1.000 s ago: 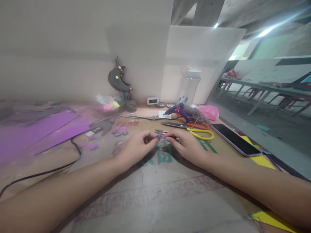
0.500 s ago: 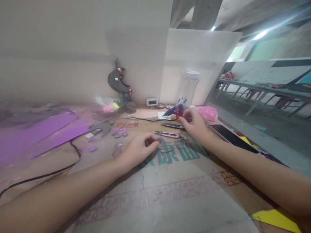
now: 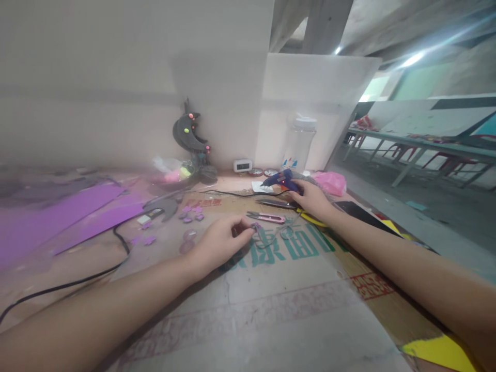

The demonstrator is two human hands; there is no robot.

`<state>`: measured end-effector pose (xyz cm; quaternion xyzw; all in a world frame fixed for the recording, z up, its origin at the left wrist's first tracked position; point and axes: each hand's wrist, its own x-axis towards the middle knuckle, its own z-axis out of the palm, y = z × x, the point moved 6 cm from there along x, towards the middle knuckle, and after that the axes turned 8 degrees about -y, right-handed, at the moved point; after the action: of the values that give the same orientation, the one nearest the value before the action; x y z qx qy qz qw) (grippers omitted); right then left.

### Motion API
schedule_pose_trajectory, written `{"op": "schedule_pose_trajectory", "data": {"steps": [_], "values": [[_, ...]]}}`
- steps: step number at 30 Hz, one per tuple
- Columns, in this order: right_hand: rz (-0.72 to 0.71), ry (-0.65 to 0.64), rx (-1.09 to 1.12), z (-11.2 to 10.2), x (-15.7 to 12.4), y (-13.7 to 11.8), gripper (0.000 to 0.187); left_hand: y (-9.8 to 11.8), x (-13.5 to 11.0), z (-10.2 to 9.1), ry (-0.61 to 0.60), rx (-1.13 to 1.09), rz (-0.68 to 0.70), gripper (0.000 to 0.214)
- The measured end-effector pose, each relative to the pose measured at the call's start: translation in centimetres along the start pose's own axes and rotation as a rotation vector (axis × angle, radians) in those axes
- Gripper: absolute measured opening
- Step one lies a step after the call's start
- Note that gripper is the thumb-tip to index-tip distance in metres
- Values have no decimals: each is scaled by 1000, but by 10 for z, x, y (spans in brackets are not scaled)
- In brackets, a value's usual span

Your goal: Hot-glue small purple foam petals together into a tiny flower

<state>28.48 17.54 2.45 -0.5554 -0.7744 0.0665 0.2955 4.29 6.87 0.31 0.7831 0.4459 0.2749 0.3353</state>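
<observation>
My left hand [image 3: 222, 238] is above the cardboard, thumb and forefinger pinched on a small purple piece [image 3: 256, 227] that the fingertips partly cover. A thin, clear-looking strand or loop [image 3: 287, 232] lies just right of it. My right hand [image 3: 312, 199] has its fingers around the handle of a dark blue glue gun [image 3: 283, 178], whose red light is lit. The nozzle points left over a small white sheet [image 3: 262, 187]. Pink thread snips [image 3: 267, 217] and dark-bladed scissors [image 3: 276, 203] with yellow handles lie between my hands.
Purple flower cut-outs [image 3: 192, 212] and purple sheets [image 3: 89, 212] lie left, near a black cable [image 3: 70, 281]. Behind stand a dark moon-shaped ornament [image 3: 188, 132], a small clock [image 3: 243, 165] and a clear bottle [image 3: 300, 142]. A pink bag [image 3: 331, 183] and phone [image 3: 364, 217] are right.
My right hand has moved slightly, settling around the glue gun's handle, and the scissors' yellow handles now show. My left hand keeps its pinch in nearly the same place.
</observation>
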Motion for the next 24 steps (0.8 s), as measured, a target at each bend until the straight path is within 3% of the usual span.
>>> {"op": "schedule_pose_trajectory", "data": {"steps": [4, 6, 8, 12, 15, 19, 24], "values": [[72, 166, 141, -16, -4, -6, 37, 0, 0, -1, 9, -12, 19, 17], [151, 185, 227, -20, -9, -10, 31, -1, 0, -1, 15, -28, 16, 16], [146, 143, 297, -19, -18, -24, 29, -3, 0, -2, 17, -44, 3, 16], [-99, -29, 483, -13, -47, -69, 23, -7, 0, -1, 18, -70, -30, 14], [-138, -95, 473, -10, -70, -88, 22, -9, 1, -1, 10, -103, -46, 14], [-167, -188, 424, -8, -88, -90, 16, -7, 1, -5, 60, -44, -33, 14], [-177, -222, 364, -9, -92, -80, 17, -9, 0, -2, 28, -90, -60, 12]]}}
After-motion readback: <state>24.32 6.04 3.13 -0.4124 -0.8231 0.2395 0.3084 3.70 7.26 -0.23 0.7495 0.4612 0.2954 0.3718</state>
